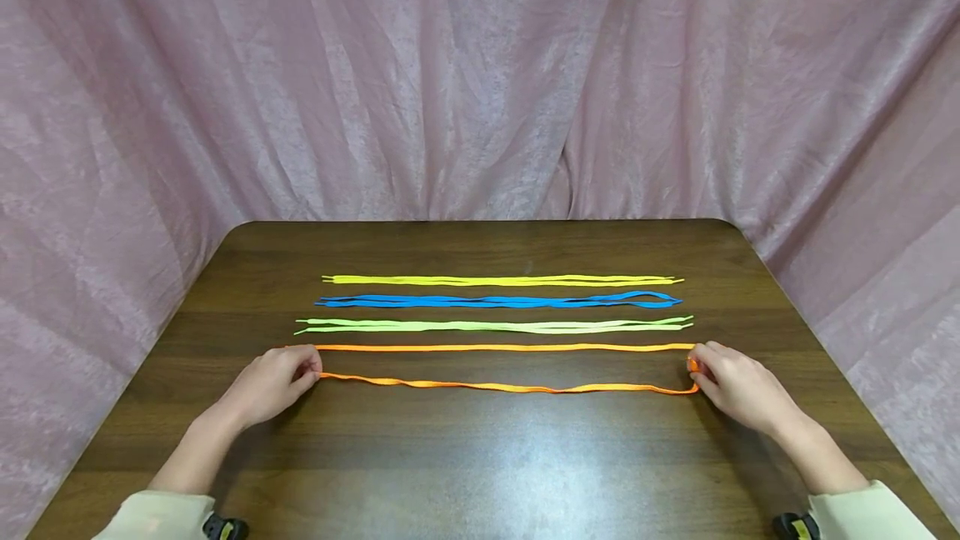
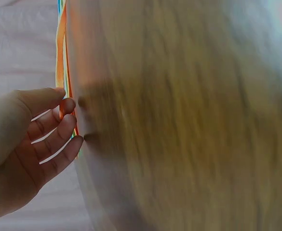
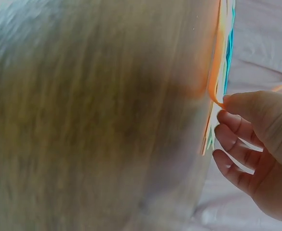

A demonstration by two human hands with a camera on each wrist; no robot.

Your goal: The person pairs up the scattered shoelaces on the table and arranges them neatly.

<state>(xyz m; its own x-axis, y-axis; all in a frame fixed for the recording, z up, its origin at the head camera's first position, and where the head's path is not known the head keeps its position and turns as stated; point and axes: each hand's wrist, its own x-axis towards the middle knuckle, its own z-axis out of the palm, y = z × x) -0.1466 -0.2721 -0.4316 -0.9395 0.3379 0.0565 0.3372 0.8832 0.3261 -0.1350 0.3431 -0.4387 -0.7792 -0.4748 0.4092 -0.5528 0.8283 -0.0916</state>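
Note:
An orange shoelace spans the table in two strands, the back one straight and the front one slightly wavy and twisted. My left hand pinches the front strand at its left end between thumb and index finger. At the right end, my right hand holds it the same way, and a bit of orange shows at the fingertips. In the left wrist view, the other fingers are loosely bent beside the lace. Just behind the orange one lies a doubled light green shoelace.
Farther back, a doubled blue shoelace and a doubled yellow shoelace run parallel to the green one. The brown wooden table has rounded far corners. Pink curtains hang around its back and sides.

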